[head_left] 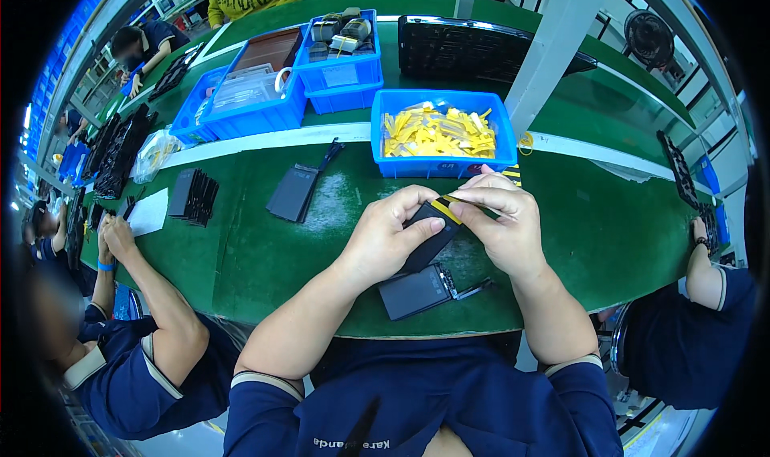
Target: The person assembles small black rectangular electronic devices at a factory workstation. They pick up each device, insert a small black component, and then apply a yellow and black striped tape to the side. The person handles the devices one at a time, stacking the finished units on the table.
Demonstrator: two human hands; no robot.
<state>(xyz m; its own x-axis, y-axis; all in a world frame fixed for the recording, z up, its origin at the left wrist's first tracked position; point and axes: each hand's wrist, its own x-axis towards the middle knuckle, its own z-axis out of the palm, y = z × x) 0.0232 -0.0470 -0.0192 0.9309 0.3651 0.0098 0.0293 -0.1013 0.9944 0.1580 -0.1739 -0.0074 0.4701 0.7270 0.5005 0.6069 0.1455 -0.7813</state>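
Observation:
My left hand (378, 234) grips a flat black battery-like pack (423, 252), thumb on its face, tilted above the table. A yellow strip (446, 209) lies across the pack's upper end. At that end the thumb and fingers of my right hand (510, 226) pinch together on the strip; its far end is hidden by the fingers. Just below my hands a second black pack (411, 293), with a short lead at its right end, lies near the table's front edge. Farther left rests another black pack (292, 194) with a lead pointing up.
Beyond my hands stands a blue bin (443, 167) heaped with yellow strips (437, 132). A row of black packs (192, 196) stands at left. More blue bins (261, 119), a large black panel (473, 52) and a grey post (557, 56) are behind. Co-workers sit on both sides.

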